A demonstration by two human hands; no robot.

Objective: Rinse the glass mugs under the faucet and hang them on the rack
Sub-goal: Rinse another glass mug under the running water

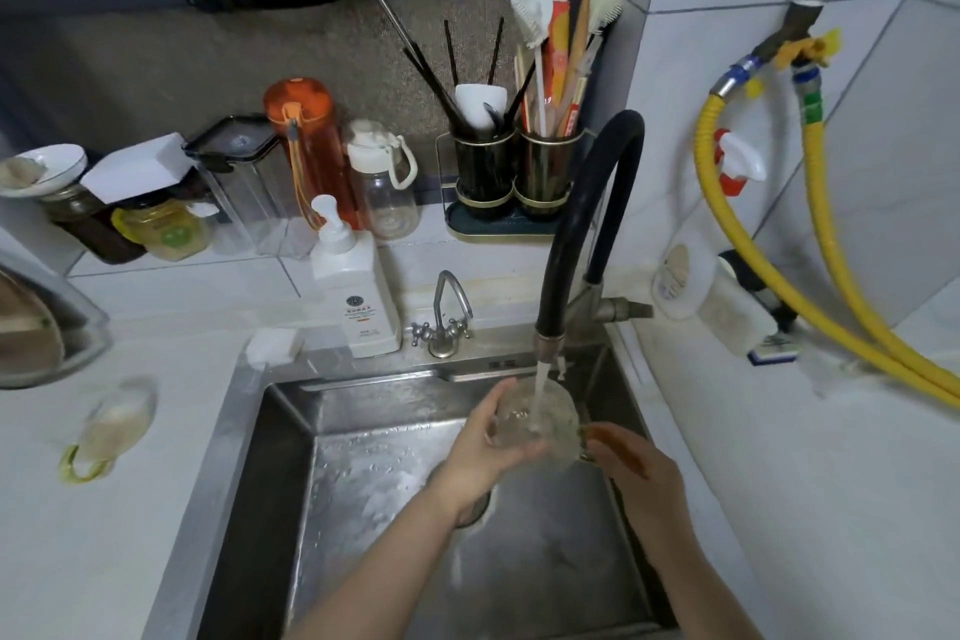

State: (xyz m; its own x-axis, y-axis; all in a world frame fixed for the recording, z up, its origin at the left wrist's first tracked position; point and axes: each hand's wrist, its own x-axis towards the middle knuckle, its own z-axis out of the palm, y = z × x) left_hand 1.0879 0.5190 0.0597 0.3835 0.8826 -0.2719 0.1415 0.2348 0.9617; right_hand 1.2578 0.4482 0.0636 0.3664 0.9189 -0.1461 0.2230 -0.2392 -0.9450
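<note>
A clear glass mug (556, 424) is held over the steel sink (291, 431) under the black faucet (582, 224), and a stream of water runs into it. My left hand (485, 447) wraps the mug's body from the left. My right hand (631, 463) grips its handle on the right. A second glass mug (117, 424) with a yellowish handle lies on its side on the white counter, left of the sink. No rack is in view.
A white pump bottle (353, 286) and a small tap (444, 317) stand behind the sink. Bottles, jars and a utensil holder (514, 172) line the back ledge. Yellow hoses (810, 244) hang on the right wall. A pan's edge (31, 327) shows at far left.
</note>
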